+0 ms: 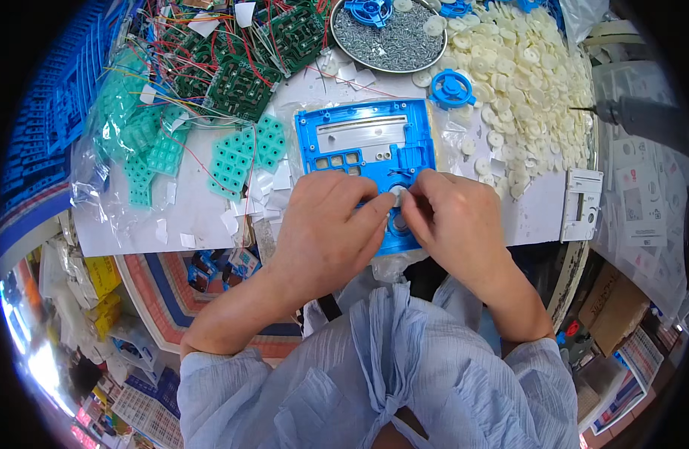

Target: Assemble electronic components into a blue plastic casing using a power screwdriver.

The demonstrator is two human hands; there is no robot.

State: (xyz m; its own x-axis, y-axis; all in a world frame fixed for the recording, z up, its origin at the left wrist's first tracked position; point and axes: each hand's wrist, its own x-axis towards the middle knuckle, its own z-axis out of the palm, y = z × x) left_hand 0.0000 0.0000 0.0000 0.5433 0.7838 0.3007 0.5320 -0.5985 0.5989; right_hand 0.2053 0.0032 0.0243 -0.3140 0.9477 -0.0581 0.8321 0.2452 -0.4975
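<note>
Blue housing (410,159) lies inner side up at the near edge of the white table (524,221), clear film (393,268) showing along the housing's near side; any film beneath could let it slide under pressure. Left hand (329,221) and right hand (464,224) meet over the housing's near half, fingertips narrowly gathered at a pale disc (397,196); whether either pinches or merely presses cannot be told. Uneven fingertip force could tilt the disc or flick it off the housing.
</note>
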